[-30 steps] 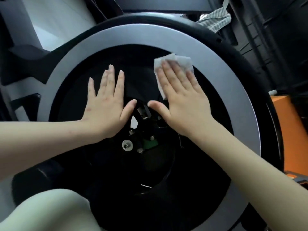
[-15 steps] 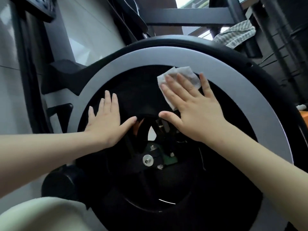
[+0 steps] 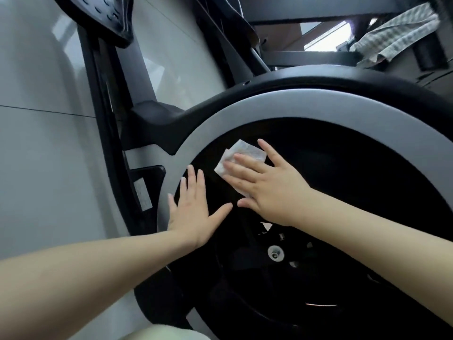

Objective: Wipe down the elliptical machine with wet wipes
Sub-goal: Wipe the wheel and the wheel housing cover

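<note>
Right hand (image 3: 270,192) — flat on wipe (image 3: 246,151)

Likely an exercise corner in a home: a large elliptical machine with a black housing and silver-grey ring (image 3: 245,114) sits close beside glossy pale grey tiles (image 3: 36,143). Its black studded foot pedal (image 3: 103,18) shows at upper left. A grey-and-white checked cloth (image 3: 397,33) hangs over dark framework near a bright window opening (image 3: 326,38).

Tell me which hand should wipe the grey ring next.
Right. The right hand presses the wet wipe flat on the black disc, just inside the grey ring; the left hand lies bare beside it.
</note>
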